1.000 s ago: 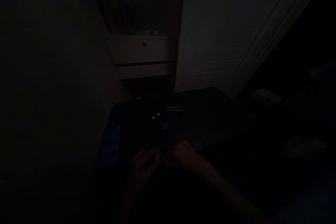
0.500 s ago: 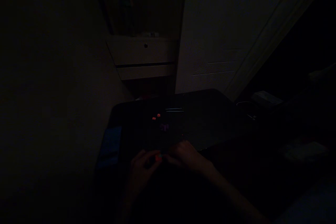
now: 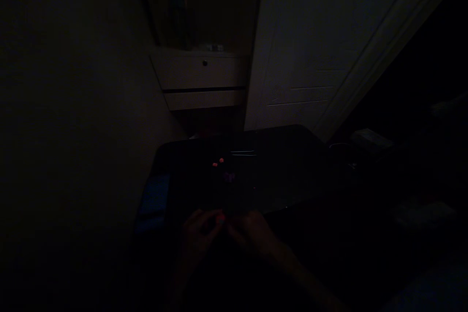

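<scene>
The scene is very dark. Near the front edge of a dark table [image 3: 288,165], my left hand [image 3: 197,229] pinches a small red-orange piece [image 3: 220,218] between thumb and fingertips. Close on its right, my right hand [image 3: 252,229] is closed with bent fingers; whatever they hold is lost in shadow. Beyond the hands lies a small purple cluster [image 3: 229,177]. Two small orange pieces [image 3: 218,162] sit behind it, slightly left. A thin pair of tweezers-like metal strips [image 3: 243,153] lies farther back.
A flat bluish panel [image 3: 155,200], perhaps a phone or tablet, lies at the table's left edge. A tiny red speck [image 3: 254,187] is on the tabletop. Behind stand a drawer cabinet [image 3: 223,73] and a pale door-like panel [image 3: 292,58]. A whitish box [image 3: 371,137] is at the right.
My right hand has shifted slightly down, its fingers now lower beside the red-orange piece. The hands look dimmer. My left hand keeps its pinch almost unmoved.
</scene>
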A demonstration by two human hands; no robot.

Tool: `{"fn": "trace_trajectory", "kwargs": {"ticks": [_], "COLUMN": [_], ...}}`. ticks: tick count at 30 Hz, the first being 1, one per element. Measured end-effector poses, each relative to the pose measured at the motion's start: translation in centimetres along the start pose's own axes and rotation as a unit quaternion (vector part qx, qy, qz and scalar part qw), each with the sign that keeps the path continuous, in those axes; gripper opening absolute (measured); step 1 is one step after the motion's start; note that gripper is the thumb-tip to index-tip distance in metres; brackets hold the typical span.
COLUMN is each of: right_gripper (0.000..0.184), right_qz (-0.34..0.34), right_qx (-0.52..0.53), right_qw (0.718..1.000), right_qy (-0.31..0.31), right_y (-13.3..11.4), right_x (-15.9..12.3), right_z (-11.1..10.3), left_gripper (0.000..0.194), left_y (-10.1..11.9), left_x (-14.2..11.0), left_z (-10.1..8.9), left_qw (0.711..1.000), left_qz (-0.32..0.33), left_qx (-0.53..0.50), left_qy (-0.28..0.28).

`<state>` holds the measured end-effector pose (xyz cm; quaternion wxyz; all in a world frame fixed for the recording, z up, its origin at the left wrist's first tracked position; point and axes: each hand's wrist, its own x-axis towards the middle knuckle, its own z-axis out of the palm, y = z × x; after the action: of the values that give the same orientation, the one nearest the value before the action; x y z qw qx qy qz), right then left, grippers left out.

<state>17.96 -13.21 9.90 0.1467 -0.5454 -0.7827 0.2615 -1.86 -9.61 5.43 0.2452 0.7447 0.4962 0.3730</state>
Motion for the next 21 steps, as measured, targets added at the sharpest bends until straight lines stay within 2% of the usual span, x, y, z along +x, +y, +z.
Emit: {"fn": "trace_trajectory", "kwargs": {"ticks": [3, 6, 10, 14, 21], "right_gripper": [0.029, 0.031, 0.032, 0.026, 0.029], "right_qz": [0.025, 0.062, 0.064, 0.032, 0.005], "right_qx": [0.065, 0.072, 0.061, 0.067, 0.034], "right_qw": [0.997, 0.993, 0.995, 0.997, 0.999], "right_qy": [0.039, 0.071, 0.055, 0.037, 0.000], "right_y": [0.2, 0.6, 1.2, 1.8, 2.4], "right_x": [-0.2, -0.4, -0.4, -0.2, 0.9], "right_z": [0.7, 1.5, 1.6, 0.4, -1.7], "left_gripper": [0.020, 0.021, 0.027, 0.020, 0.014], "left_y": [0.0, 0.2, 0.6, 0.8, 1.2], "left_x": [0.0, 0.1, 0.3, 0.5, 0.8], "left_z": [0.2, 0.2, -0.6, -1.4, -1.3], "left_qw": [1.000, 0.998, 0.996, 0.990, 0.992], "left_qz": [0.022, 0.054, 0.035, 0.000, -0.027], "left_qx": [0.002, -0.011, -0.039, -0.078, -0.060], "left_qy": [-0.002, -0.020, -0.073, -0.113, -0.111]}}
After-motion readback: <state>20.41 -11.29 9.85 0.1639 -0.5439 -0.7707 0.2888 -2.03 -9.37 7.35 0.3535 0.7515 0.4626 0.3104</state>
